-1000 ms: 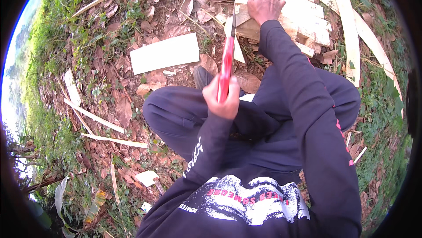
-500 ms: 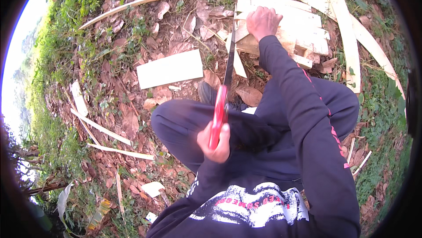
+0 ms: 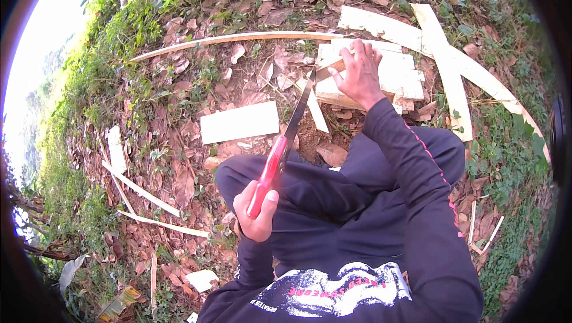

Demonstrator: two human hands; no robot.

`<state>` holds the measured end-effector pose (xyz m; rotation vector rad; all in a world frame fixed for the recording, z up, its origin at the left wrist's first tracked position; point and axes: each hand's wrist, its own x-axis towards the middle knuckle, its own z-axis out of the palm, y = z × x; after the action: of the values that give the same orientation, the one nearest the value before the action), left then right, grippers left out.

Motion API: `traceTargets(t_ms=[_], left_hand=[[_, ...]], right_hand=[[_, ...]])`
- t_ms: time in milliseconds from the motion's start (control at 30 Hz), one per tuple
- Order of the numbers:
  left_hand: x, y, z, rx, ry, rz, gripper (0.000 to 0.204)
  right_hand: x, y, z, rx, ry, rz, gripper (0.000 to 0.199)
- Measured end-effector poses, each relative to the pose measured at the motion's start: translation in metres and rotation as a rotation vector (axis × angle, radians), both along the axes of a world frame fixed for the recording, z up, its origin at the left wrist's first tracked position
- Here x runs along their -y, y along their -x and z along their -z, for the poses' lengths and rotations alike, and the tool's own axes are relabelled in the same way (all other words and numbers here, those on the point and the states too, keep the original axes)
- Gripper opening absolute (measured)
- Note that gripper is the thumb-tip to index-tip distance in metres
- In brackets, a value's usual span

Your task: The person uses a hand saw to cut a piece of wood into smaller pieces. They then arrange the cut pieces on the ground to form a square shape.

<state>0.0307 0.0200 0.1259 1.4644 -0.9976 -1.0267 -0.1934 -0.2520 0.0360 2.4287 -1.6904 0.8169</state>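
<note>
In my left hand (image 3: pixel 256 211) is a hand saw (image 3: pixel 273 171) with a red handle, fingers wrapped round the grip. Its dark blade slants up and away, the tip close to the left edge of a stack of pale boards (image 3: pixel 402 78). My right hand (image 3: pixel 360 75) is over the stack, thumb and fingers about a small brownish piece of wood (image 3: pixel 326 73). That piece is tilted up, and the hand hides part of it. Whether the blade touches the wood I cannot tell.
A pale rectangular board (image 3: pixel 239 123) lies left of the stack. A long thin strip (image 3: pixel 238 37) curves behind it. Long boards (image 3: pixel 444 64) cross at the far right. Thin offcuts (image 3: pixel 143 190) lie at left among dry leaves. My crossed legs (image 3: pixel 333 192) are close below the saw.
The saw has drawn back toward me and left, its tip away from the stack's edge. My right hand has gone from a fist pressed on the stack to gripping a tilted wood piece.
</note>
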Motion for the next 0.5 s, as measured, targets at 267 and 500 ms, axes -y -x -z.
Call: traceTargets(t_ms=[267,500], left_hand=[[0.018,0.012,-0.033,-0.675,0.012,0.168,0.028],[0.053,-0.020,-0.047,-0.796,0.233,0.388,0.049]], right_hand=[[-0.068,0.043,0.028,-0.166,0.184,-0.053,0.028],[-0.093,0.050,0.013,-0.152,0.228,-0.026,0.025]])
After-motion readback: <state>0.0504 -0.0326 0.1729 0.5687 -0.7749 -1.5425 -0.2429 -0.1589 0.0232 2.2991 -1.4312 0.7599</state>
